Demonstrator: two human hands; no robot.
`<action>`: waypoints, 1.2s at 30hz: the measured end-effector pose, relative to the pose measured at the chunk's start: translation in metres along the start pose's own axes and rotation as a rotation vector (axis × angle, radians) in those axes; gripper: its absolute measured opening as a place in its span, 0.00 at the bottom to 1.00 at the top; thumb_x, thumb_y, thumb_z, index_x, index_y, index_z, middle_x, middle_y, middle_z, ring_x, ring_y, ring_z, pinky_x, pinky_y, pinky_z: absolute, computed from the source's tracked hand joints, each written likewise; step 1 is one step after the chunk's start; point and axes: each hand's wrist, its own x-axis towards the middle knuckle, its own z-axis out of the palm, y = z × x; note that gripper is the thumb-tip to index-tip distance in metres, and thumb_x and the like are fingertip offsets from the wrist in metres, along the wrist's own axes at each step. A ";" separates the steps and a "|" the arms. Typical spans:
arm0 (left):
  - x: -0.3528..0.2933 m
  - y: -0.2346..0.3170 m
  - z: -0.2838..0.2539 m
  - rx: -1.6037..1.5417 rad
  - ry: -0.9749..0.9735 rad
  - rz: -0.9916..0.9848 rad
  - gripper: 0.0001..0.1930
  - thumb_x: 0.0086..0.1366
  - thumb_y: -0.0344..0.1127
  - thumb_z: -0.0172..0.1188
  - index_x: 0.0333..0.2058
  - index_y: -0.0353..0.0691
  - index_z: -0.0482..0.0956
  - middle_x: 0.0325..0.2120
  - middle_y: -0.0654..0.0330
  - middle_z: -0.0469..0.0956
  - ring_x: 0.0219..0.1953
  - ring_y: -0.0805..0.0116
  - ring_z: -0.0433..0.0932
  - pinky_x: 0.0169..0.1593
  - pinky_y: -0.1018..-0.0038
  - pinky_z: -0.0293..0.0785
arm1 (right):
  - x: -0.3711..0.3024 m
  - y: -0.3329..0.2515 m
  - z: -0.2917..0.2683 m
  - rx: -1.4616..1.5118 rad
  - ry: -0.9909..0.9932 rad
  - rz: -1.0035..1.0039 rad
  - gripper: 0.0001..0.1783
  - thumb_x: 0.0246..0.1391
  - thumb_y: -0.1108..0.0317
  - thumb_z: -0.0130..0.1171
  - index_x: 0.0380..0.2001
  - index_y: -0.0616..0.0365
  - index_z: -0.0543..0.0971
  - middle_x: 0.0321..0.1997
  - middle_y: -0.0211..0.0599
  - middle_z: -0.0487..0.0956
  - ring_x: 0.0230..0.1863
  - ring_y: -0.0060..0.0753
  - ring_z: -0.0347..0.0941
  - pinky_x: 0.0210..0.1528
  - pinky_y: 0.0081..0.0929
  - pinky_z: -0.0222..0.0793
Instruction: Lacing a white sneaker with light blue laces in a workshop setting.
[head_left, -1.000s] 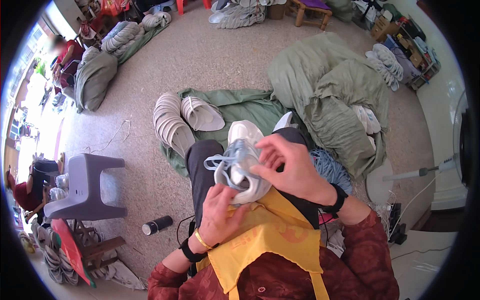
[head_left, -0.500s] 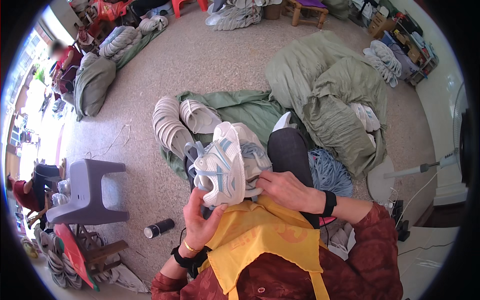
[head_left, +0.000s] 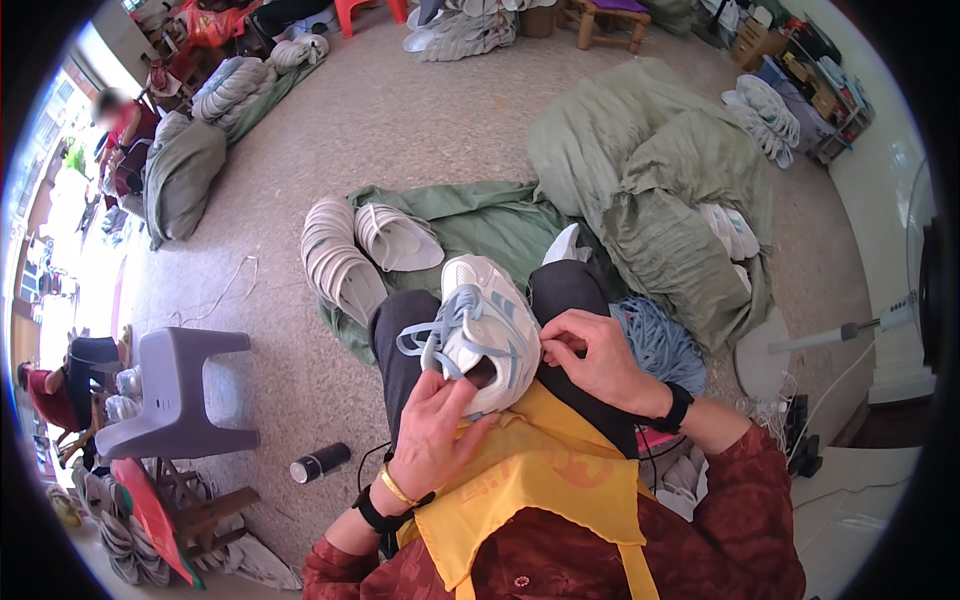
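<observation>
A white and pale-blue sneaker upper rests over my lap, its toe pointing away from me. Light-blue laces run across its front, with loops hanging off to the left. My left hand grips the collar at the near end, thumb and fingers closed on the edge. At the upper's right side, my right hand is closed in a pinch; what lies between its fingertips is too small to make out. Under both hands spreads my yellow apron.
Nested stacks of white uppers lie on a green cloth ahead. A big green sack and a bundle of blue laces are to the right. Left are a grey plastic chair and a dark cylinder. Another person sits far left.
The upper has turned from its side to show its laced front and opening. My left hand has shifted right to the collar, and my right hand has moved slightly right and up.
</observation>
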 end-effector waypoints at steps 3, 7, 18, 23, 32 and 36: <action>0.006 0.004 0.009 0.087 -0.088 -0.003 0.19 0.57 0.33 0.71 0.45 0.35 0.76 0.32 0.53 0.78 0.39 0.51 0.73 0.46 0.60 0.72 | -0.002 0.007 -0.003 0.022 0.022 0.095 0.05 0.58 0.79 0.63 0.38 0.69 0.80 0.36 0.41 0.81 0.31 0.30 0.83 0.32 0.24 0.79; 0.009 -0.003 0.016 0.117 -0.068 0.023 0.18 0.56 0.32 0.70 0.43 0.35 0.75 0.35 0.51 0.78 0.40 0.47 0.74 0.46 0.58 0.72 | 0.002 0.008 -0.002 -0.014 0.004 0.134 0.07 0.59 0.78 0.64 0.40 0.69 0.79 0.37 0.42 0.82 0.32 0.30 0.83 0.33 0.25 0.79; 0.034 -0.032 -0.032 -0.626 0.464 -0.360 0.15 0.68 0.30 0.67 0.47 0.36 0.71 0.40 0.66 0.73 0.45 0.77 0.69 0.50 0.76 0.69 | 0.048 -0.013 -0.005 0.009 -0.101 0.045 0.15 0.60 0.76 0.65 0.50 0.67 0.79 0.44 0.39 0.85 0.42 0.25 0.84 0.45 0.25 0.81; 0.064 -0.031 -0.026 -0.703 0.618 -0.287 0.16 0.70 0.29 0.65 0.51 0.36 0.70 0.45 0.65 0.74 0.48 0.78 0.71 0.55 0.77 0.68 | 0.094 -0.038 0.005 0.105 -0.192 -0.147 0.26 0.57 0.74 0.69 0.58 0.66 0.75 0.52 0.44 0.84 0.53 0.34 0.83 0.57 0.30 0.77; 0.131 -0.058 0.006 -1.034 0.624 -0.302 0.16 0.78 0.33 0.52 0.60 0.37 0.66 0.54 0.58 0.76 0.54 0.73 0.74 0.59 0.69 0.72 | 0.158 -0.016 0.002 0.051 -0.055 -0.272 0.24 0.48 0.67 0.74 0.41 0.66 0.72 0.37 0.60 0.79 0.40 0.65 0.78 0.39 0.41 0.73; 0.128 -0.082 0.014 -1.042 0.451 -0.417 0.09 0.76 0.32 0.55 0.50 0.40 0.67 0.58 0.54 0.71 0.52 0.70 0.75 0.55 0.69 0.75 | 0.201 0.034 -0.030 -0.226 -0.157 -0.105 0.26 0.45 0.68 0.75 0.46 0.66 0.77 0.35 0.54 0.82 0.34 0.51 0.80 0.41 0.37 0.74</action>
